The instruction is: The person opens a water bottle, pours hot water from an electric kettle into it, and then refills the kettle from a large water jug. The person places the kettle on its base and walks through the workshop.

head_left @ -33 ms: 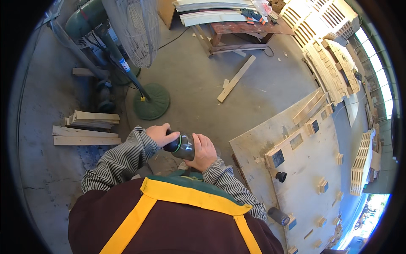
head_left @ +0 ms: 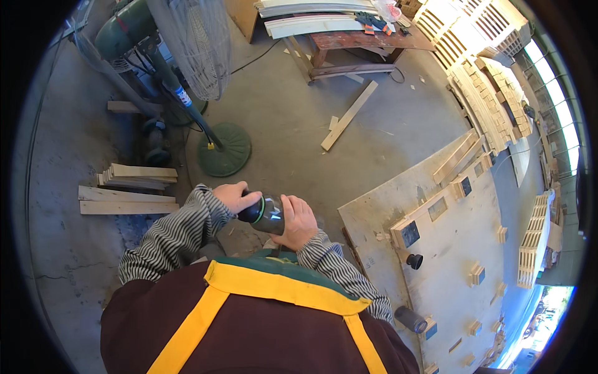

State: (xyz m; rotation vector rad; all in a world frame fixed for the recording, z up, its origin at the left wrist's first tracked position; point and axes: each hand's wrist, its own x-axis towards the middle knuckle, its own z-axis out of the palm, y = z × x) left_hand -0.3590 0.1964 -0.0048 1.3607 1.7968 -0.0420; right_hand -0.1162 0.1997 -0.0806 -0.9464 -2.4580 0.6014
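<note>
A dark bottle [head_left: 265,214] with a green ring near one end lies crosswise between both hands, held close in front of the person's chest, above the concrete floor [head_left: 293,131]. The left hand [head_left: 235,196] is clenched around the black end of it, fingers curled over the top. The right hand [head_left: 295,220] wraps the grey body from the other side, fingers closed round it and the knuckles turned up. Both striped sleeves [head_left: 177,234] run back from the hands to a brown apron with yellow straps [head_left: 249,324].

Just beyond the left fingers stands the round green base of a pedestal fan [head_left: 224,149], its wire cage higher up. Out past the left wrist, short wooden boards [head_left: 128,190] lie stacked on the floor. To the right of the right fingers, a large plywood panel [head_left: 448,249] carries small wooden blocks and dark squares, with a black knob [head_left: 414,260] on it. Farther off from the fingers, a loose plank [head_left: 349,115] lies on the floor before a wooden bench [head_left: 361,43].
</note>
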